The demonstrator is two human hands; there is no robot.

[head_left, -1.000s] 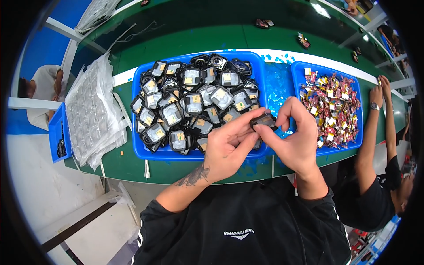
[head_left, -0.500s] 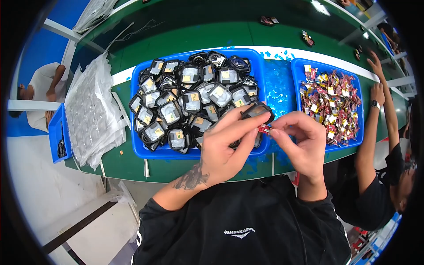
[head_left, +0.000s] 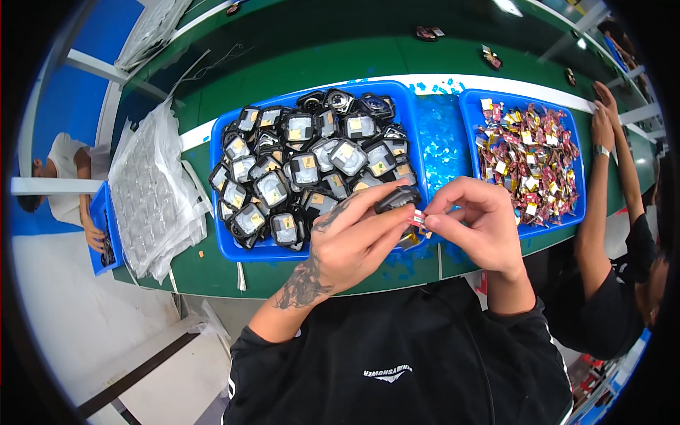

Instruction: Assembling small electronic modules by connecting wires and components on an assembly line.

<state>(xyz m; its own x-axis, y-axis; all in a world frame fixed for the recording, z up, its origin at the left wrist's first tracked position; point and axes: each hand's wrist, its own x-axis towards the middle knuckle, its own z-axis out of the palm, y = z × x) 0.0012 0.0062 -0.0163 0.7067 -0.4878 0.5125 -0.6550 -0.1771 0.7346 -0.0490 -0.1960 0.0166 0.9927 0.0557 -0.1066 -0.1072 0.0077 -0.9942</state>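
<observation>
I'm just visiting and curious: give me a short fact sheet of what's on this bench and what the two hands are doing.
Left hand: holds a small black case over the tray's near edge
Right hand: pinches a small red and white part against the case
Big blue tray: heaped with black cases with clear windows
Right blue tray: full of small red and yellow pieces
Left of trays: stack of clear plastic sheets
Table: green
Others: a person's arm at the right tray
</observation>
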